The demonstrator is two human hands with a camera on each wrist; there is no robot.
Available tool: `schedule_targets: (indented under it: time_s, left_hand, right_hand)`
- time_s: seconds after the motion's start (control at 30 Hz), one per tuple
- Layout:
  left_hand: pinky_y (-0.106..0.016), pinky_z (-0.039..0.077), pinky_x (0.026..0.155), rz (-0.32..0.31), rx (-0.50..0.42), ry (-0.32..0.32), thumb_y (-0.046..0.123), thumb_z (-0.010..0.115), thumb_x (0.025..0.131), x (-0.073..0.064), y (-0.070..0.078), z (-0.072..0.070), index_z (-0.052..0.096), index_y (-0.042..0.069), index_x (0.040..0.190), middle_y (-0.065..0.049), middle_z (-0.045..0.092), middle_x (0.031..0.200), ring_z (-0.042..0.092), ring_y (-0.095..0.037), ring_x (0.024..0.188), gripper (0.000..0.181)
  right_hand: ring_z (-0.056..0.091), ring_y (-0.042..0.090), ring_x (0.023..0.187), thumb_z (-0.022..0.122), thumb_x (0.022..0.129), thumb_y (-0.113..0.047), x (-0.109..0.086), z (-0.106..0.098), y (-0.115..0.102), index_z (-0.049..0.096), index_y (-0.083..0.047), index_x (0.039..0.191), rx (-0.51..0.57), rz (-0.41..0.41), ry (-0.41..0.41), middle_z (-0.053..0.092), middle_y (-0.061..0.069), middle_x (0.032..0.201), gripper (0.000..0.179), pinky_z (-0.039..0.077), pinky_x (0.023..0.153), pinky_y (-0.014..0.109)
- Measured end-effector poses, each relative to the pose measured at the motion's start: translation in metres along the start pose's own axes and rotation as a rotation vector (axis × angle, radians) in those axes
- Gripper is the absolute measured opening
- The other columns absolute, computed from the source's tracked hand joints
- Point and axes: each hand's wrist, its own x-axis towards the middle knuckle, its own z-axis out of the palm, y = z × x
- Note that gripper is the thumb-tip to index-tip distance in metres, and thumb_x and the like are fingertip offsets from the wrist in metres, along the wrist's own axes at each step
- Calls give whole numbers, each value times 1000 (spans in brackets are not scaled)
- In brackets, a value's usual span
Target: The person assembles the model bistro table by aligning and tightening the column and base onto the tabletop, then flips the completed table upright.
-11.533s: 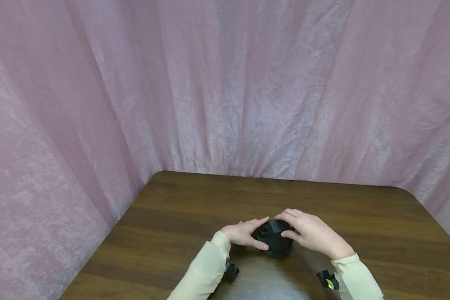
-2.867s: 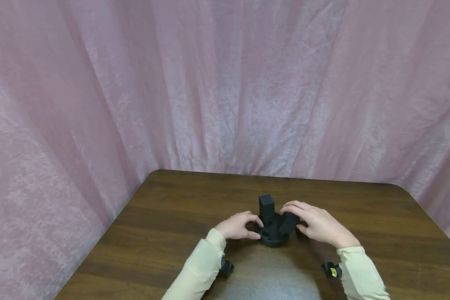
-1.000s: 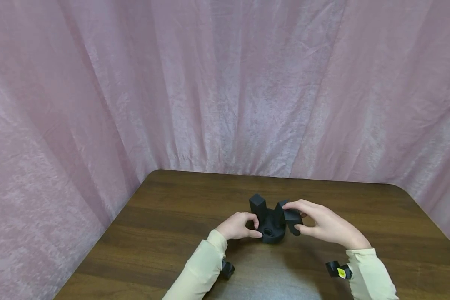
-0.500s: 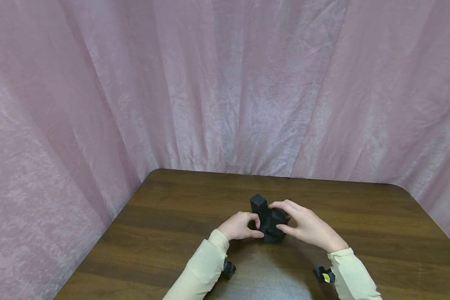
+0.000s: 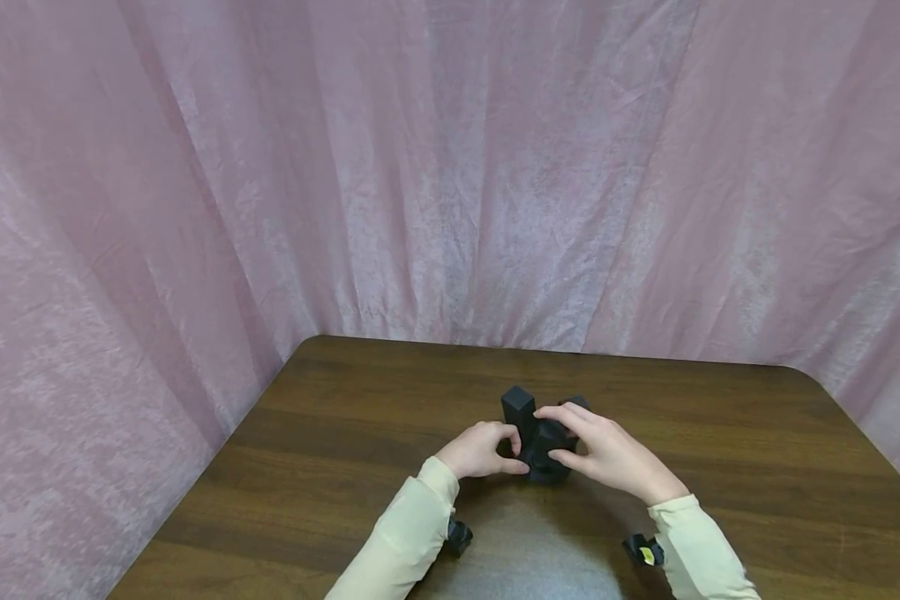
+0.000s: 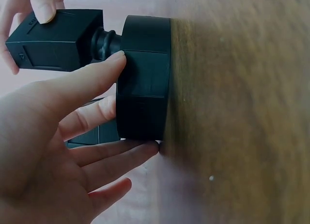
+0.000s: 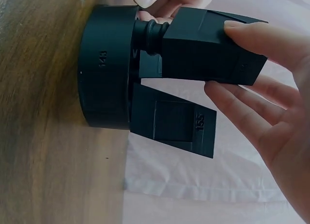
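Observation:
A round black base (image 6: 144, 78), marked 143, stands on the table. My left hand (image 5: 483, 450) grips its side, thumb on the rim and fingers around the edge. My right hand (image 5: 607, 450) pinches a black block (image 7: 213, 47) between thumb and fingers. That block's ribbed neck (image 7: 151, 37) points at the base's top and meets it near the rim; how deep it sits I cannot tell. A tapered block marked 155 (image 7: 179, 120) stands on the base. Another upright block (image 5: 519, 407) rises from it beside my left fingers.
The brown wooden table (image 5: 390, 392) has rounded far corners, with a pink curtain (image 5: 450, 183) hanging behind and to the left. Black wrist cameras (image 5: 459, 537) sit below the sleeves, close to the tabletop.
My right hand has brought its block leftward from beside the base to over the base's near side. The left hand keeps its grip. Earlier, fewer upright blocks showed on the base.

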Motion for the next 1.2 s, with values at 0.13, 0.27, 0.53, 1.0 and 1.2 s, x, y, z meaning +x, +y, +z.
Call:
schedule_targets:
  time_s: [0.13, 0.27, 0.53, 1.0, 1.2]
  left_hand:
    - [-21, 39, 67, 3, -5, -6, 33, 78, 82, 0, 1, -1, 61, 18, 84, 6, 60, 82, 49, -9, 71, 23]
    - [-20, 40, 68, 32, 2, -5, 31, 78, 82, -1, 1, -2, 62, 19, 84, 6, 60, 82, 49, -8, 73, 20]
    - [-19, 41, 70, 71, 10, 8, 30, 79, 81, -1, -1, -2, 65, 19, 84, 8, 64, 83, 50, -6, 74, 18]
    - [-19, 41, 71, 74, -1, -8, 31, 78, 82, 0, -3, 0, 65, 20, 85, 7, 66, 88, 50, -5, 75, 17]
    - [-20, 41, 70, 63, -7, -19, 31, 77, 83, -2, -3, 0, 65, 20, 85, 7, 66, 89, 50, -5, 75, 16]
  right_hand:
    - [60, 8, 79, 76, 83, -11, 0, 2, 2, 54, -15, 132, -11, -6, -8, 60, -2, 110, 54, 51, 61, 23]
    - [57, 5, 78, 76, 83, -12, 1, 4, 3, 54, -16, 132, -31, -15, -8, 59, -2, 109, 54, 51, 62, 23]
    - [63, 10, 98, 74, 85, -13, 2, 5, 3, 53, -17, 137, -83, -50, -5, 61, -4, 119, 56, 54, 79, 29]
    - [63, 12, 104, 68, 91, -17, 0, 5, 1, 48, -18, 143, -62, 9, -80, 57, -3, 126, 56, 54, 83, 31]
    - [62, 12, 103, 63, 94, -26, 0, 3, 0, 42, -19, 147, -58, 57, -146, 55, -2, 130, 57, 52, 82, 30]
